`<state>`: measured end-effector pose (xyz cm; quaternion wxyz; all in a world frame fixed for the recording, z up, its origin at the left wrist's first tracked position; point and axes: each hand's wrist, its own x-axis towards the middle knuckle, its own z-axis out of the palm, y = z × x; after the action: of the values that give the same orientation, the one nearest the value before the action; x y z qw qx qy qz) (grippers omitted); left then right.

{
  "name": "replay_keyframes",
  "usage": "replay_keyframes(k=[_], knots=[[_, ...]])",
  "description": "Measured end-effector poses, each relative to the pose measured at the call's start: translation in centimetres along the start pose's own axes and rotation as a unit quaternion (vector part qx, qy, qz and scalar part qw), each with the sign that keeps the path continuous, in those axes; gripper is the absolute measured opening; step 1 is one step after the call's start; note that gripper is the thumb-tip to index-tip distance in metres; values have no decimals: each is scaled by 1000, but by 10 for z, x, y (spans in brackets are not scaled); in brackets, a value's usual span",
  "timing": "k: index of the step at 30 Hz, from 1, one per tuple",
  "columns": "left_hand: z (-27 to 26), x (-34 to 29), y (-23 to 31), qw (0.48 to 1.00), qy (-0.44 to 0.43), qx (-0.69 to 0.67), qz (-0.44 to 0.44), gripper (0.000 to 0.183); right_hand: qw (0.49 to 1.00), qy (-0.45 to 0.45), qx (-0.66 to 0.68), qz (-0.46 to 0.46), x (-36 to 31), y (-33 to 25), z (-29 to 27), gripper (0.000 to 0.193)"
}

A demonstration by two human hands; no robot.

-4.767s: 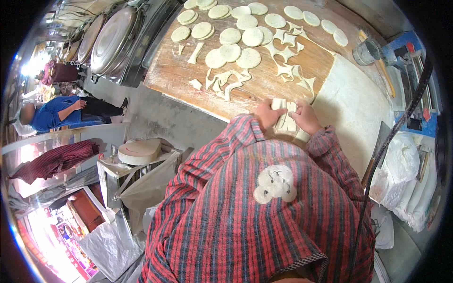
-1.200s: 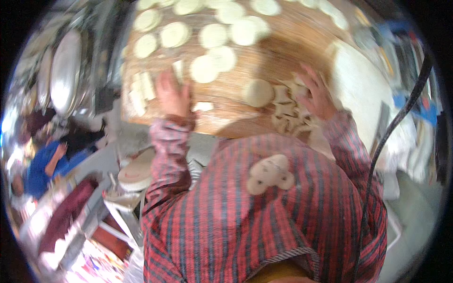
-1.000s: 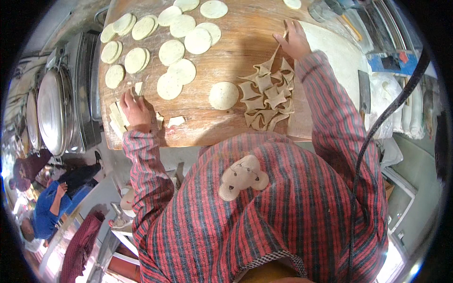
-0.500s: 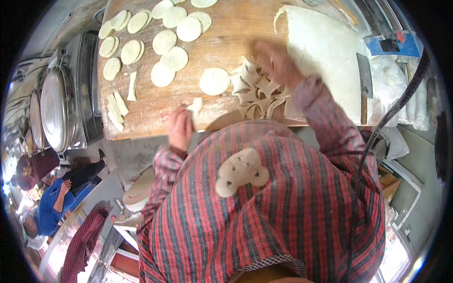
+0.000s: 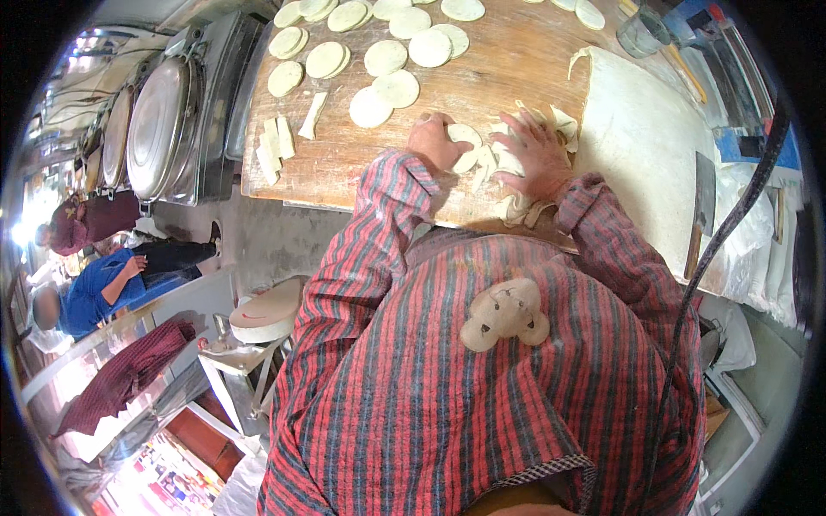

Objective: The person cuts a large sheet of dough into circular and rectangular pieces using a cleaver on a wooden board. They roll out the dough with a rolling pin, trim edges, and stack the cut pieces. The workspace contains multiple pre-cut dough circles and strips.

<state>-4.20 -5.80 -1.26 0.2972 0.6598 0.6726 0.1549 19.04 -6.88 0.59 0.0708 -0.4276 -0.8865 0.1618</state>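
My left hand (image 5: 439,142) has its fingers curled at the left edge of a pale dough round (image 5: 465,135), near the front of the wooden board. To its right, my right hand (image 5: 535,155) lies spread, palm down, over a heap of cut dough scraps (image 5: 564,127). Several scrap strips (image 5: 486,163) show between the two hands. More of the heap lies under my right palm and is hidden, while a bunched piece (image 5: 520,209) sticks out by the wrist.
Several dough rounds (image 5: 387,58) lie across the far left of the wooden board (image 5: 335,168), some overlapping. Dough strips (image 5: 275,148) rest near its left edge. At right are a pale cloth-like sheet (image 5: 641,138), a broad blade (image 5: 704,193) and a clear container (image 5: 641,34).
The view has shifted. My left hand has moved right, from a small dough piece to the round. My right hand, blurred before, now rests spread on the scraps, which are more bunched.
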Motion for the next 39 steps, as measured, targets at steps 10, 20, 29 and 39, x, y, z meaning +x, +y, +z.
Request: replay_keyframes(k=[10, 20, 29, 39], knots=[[-66, -71, -69, 936, 352, 19, 19, 53, 995, 99, 28, 21, 1, 43, 17, 64], [99, -54, -49, 929, 54, 13, 366, 87, 998, 19, 62, -23, -11, 28, 23, 93], [99, -31, -5, 944, 85, 29, 319, 100, 991, -16, -60, -120, -21, 38, 43, 85], [84, -31, 13, 933, 180, -33, 310, 129, 996, -52, 67, -28, 43, 70, -13, 50]])
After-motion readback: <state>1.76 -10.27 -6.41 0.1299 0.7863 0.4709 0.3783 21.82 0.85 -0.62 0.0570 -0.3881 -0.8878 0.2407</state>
